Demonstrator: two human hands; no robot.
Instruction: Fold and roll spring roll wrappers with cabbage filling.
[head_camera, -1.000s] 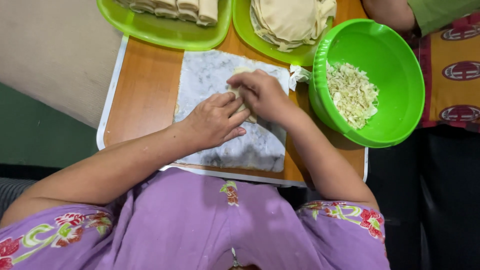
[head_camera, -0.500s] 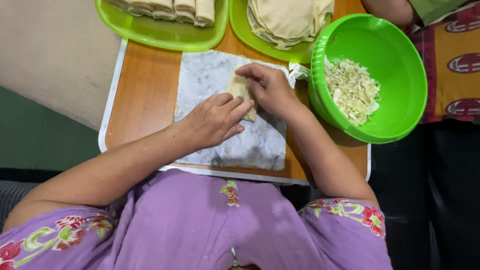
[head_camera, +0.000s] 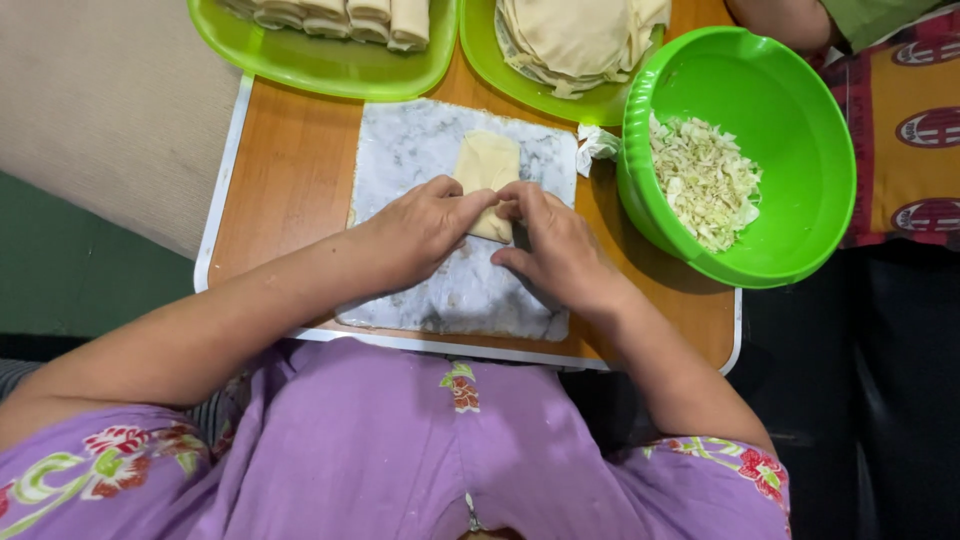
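Note:
A pale folded wrapper (head_camera: 487, 168) lies on a white marble board (head_camera: 420, 150) in the middle of the small wooden table. My left hand (head_camera: 415, 230) presses on the wrapper's near end from the left, fingers curled over it. From the right, my right hand (head_camera: 550, 245) meets it, fingertips on the same near end. The wrapper's far half shows beyond my fingers; its near edge is hidden under them.
A green bowl (head_camera: 790, 110) of shredded cabbage (head_camera: 705, 180) stands at the right. A green plate (head_camera: 490, 60) with stacked wrappers (head_camera: 575, 35) and a green tray (head_camera: 300, 65) of finished rolls (head_camera: 350, 15) sit at the far edge. Another person's arm (head_camera: 790, 18) shows at top right.
Both hands have drawn back toward me along the board, uncovering the wrapper's far half. The right hand came down off the wrapper's top to its near end.

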